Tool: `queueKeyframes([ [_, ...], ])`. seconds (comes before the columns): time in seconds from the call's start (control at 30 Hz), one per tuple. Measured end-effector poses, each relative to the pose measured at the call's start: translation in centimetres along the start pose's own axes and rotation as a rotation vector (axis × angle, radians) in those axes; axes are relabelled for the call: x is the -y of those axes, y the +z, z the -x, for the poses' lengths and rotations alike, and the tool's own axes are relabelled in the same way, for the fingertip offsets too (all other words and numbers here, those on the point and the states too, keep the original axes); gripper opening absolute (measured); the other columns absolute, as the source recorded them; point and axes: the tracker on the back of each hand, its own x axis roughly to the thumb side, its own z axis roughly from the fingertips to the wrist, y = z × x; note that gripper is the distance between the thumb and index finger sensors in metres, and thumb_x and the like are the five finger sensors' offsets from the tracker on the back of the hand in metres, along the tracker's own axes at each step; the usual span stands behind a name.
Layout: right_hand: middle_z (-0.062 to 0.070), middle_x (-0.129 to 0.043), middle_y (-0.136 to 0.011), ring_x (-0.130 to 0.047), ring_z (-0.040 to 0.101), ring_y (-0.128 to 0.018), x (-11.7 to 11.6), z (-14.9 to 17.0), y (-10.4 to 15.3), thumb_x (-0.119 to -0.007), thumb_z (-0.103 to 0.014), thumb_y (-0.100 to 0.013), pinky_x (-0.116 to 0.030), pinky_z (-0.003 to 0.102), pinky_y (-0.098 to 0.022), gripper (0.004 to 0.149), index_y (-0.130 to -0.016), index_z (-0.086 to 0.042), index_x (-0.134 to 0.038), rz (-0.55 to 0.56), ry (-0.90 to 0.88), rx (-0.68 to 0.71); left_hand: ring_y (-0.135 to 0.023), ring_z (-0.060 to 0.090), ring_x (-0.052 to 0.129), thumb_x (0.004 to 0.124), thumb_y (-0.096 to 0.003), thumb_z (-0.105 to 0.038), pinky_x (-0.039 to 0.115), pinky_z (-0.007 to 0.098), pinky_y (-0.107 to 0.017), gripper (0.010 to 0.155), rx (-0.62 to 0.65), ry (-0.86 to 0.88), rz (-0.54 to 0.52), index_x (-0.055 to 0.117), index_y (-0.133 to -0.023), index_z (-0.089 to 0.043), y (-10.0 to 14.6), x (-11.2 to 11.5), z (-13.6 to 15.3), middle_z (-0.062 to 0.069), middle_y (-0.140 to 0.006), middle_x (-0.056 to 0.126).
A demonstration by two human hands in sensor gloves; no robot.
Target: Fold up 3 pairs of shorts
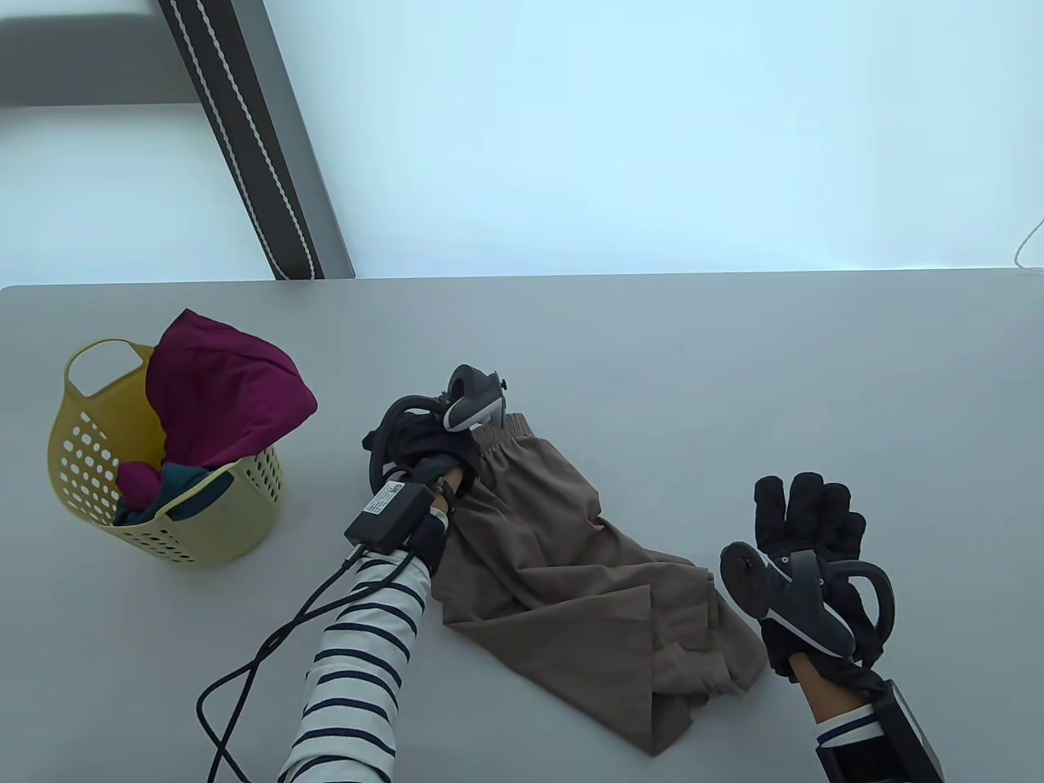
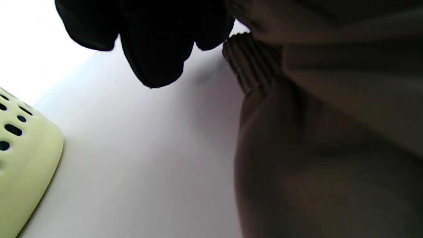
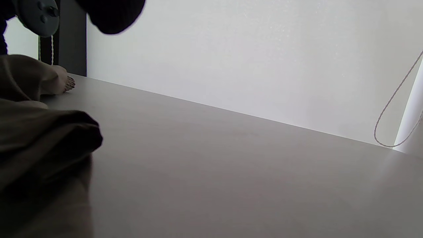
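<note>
Brown shorts (image 1: 571, 571) lie crumpled on the grey table (image 1: 734, 367), their ribbed waistband (image 1: 506, 431) at the far end. My left hand (image 1: 432, 458) grips the shorts at the waistband's left end; in the left wrist view its curled fingers (image 2: 152, 43) hang beside the ribbed band (image 2: 251, 62) and the brown cloth (image 2: 330, 148). My right hand (image 1: 807, 510) is flat with straight fingers just right of the shorts' leg end and holds nothing. In the right wrist view one fingertip (image 3: 112, 13) shows above the brown cloth (image 3: 39, 138).
A yellow perforated basket (image 1: 73, 457) stands at the left, holding maroon shorts (image 1: 228, 391) and a teal garment (image 1: 183, 489); its wall (image 2: 23, 158) shows in the left wrist view. Black cables (image 1: 269, 652) trail from my left wrist. A cord (image 3: 393, 109) hangs at the far right.
</note>
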Motion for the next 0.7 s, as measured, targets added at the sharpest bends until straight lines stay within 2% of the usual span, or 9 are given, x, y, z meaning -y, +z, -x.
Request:
queueKeyframes([
  [0.1,0.042,-0.017,-0.098,-0.028,0.066,-0.086,0.0,-0.1,0.0,-0.057,-0.051,-0.049,-0.036,0.071,-0.056,0.086,-0.102,-0.001,-0.012,-0.009,0.002,0.002,-0.075,0.033,0.096,0.054,-0.0497,-0.05,0.074,0.061,-0.063,0.058,-0.01,-0.139,-0.097,0.063,-0.093,-0.011,1.2,-0.7,-1.6,0.025,-0.099,0.076],
  [0.2,0.042,-0.017,-0.098,-0.028,0.066,-0.086,0.1,-0.1,0.0,-0.057,-0.051,-0.049,-0.036,0.071,-0.056,0.086,-0.102,0.0,-0.012,-0.004,0.005,-0.003,-0.081,0.03,0.091,0.055,-0.0509,-0.044,0.073,0.059,-0.066,0.05,0.005,-0.229,-0.275,0.055,-0.092,-0.016,3.0,-2.2,-2.7,0.023,-0.104,0.067],
  [0.27,0.043,-0.018,-0.097,-0.03,0.067,-0.085,0.3,0.0,0.1,-0.056,-0.051,-0.049,-0.038,0.072,-0.055,0.087,-0.102,0.0,-0.012,0.007,0.001,-0.013,-0.087,0.033,0.085,0.053,-0.0514,-0.043,0.07,0.06,-0.068,0.048,0.072,-0.165,-0.362,0.048,-0.093,-0.019,4.9,-3.9,-2.6,0.026,-0.108,0.057],
  [0.37,0.049,-0.019,-0.094,-0.036,0.073,-0.08,0.6,0.3,0.0,-0.055,-0.053,-0.048,-0.048,0.072,-0.054,0.09,-0.101,0.003,-0.008,0.014,-0.058,-0.031,-0.09,0.032,0.083,0.054,-0.0514,-0.041,0.069,0.059,-0.07,0.046,0.204,0.012,-0.522,0.042,-0.094,-0.028,8.9,-7.1,-1.2,0.026,-0.11,0.052],
  [0.4,0.05,-0.018,-0.093,-0.039,0.075,-0.079,0.9,0.6,0.0,-0.054,-0.055,-0.048,-0.053,0.071,-0.053,0.092,-0.1,0.004,-0.006,0.008,-0.126,-0.033,-0.09,0.031,0.083,0.055,-0.0513,-0.04,0.07,0.058,-0.07,0.045,0.261,0.093,-0.588,0.041,-0.093,-0.03,10.9,-8.8,-0.3,0.025,-0.11,0.052],
  [0.5,0.05,-0.017,-0.094,-0.045,0.073,-0.08,1.4,0.9,0.0,-0.052,-0.059,-0.048,-0.061,0.068,-0.054,0.096,-0.099,0.003,0.0,-0.001,-0.246,-0.022,-0.082,0.019,0.094,0.06,-0.0499,-0.038,0.079,0.05,-0.068,0.043,0.362,0.259,-0.76,0.046,-0.091,-0.033,14.9,-11.7,2.1,0.01,-0.104,0.071],
  [0.53,0.048,-0.016,-0.096,-0.045,0.072,-0.082,2.1,1.0,-0.1,-0.051,-0.061,-0.048,-0.061,0.067,-0.055,0.097,-0.1,0.002,0.002,0.007,-0.299,-0.013,-0.078,0.014,0.098,0.061,-0.0494,-0.038,0.082,0.047,-0.066,0.043,0.447,0.321,-0.825,0.048,-0.09,-0.033,16.7,-12.6,3.4,0.003,-0.099,0.077],
  [0.6,0.046,-0.015,-0.099,-0.044,0.071,-0.086,3.6,1.1,-0.2,-0.05,-0.065,-0.047,-0.058,0.067,-0.058,0.1,-0.1,-0.001,0.005,0.038,-0.383,0.018,-0.075,0.011,0.101,0.064,-0.048,-0.038,0.084,0.045,-0.066,0.043,0.62,0.422,-0.905,0.052,-0.089,-0.036,20.0,-13.7,5.5,-0.003,-0.095,0.083],
  [0.7,0.042,-0.009,-0.103,-0.035,0.071,-0.091,6.4,1.0,-0.7,-0.051,-0.069,-0.047,-0.049,0.07,-0.062,0.103,-0.101,-0.006,0.009,0.087,-0.565,0.055,-0.074,0.009,0.103,0.067,-0.0466,-0.038,0.085,0.043,-0.066,0.043,0.79,0.491,-0.977,0.057,-0.088,-0.039,23.5,-14.5,7.8,-0.008,-0.092,0.088],
])
